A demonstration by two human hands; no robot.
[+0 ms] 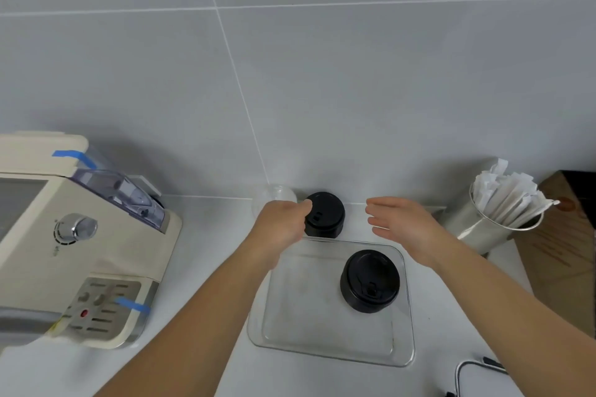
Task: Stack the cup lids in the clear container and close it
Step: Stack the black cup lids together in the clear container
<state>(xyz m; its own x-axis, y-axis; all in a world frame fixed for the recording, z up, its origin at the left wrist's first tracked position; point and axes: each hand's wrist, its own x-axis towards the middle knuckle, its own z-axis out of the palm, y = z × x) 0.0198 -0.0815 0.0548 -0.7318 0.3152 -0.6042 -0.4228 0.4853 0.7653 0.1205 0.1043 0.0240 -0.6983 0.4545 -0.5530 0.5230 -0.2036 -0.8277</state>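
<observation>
Head view
Bench (206,348): smooth white top, meeting a wall of large grey matte tiles with thin pale grout lines.
Container (403,354): clear, shallow, rectangular with rounded corners, open at the top, flat on the bench at centre right.
Lid stack in container (370,280): round black plastic lids, matte, with a small sip tab on top; it stands in the container's far right part.
Lid stack on bench (325,214): a second round black stack, just beyond the container's far edge, near the wall.
Left hand (280,226): fingers curled around the left side of the stack on the bench, thumb tip on its top rim; it grips this stack.
Right hand (403,222): spread wide, fingers straight and pointing left, held to the right of the same stack and apart from it; it carries nothing.
Dome (274,196): clear rounded plastic piece by the wall, partly hidden behind the left hand; what it is I cannot tell.
Machine (96,251): cream, boxy, with a shiny metal knob, a clear tank, a slotted tray and strips of blue tape, at the left.
Cup (483,232): shiny metal cylinder at the right, packed with white paper-wrapped sticks.
Cable (464,371): dark, looped, at the near right edge.
</observation>
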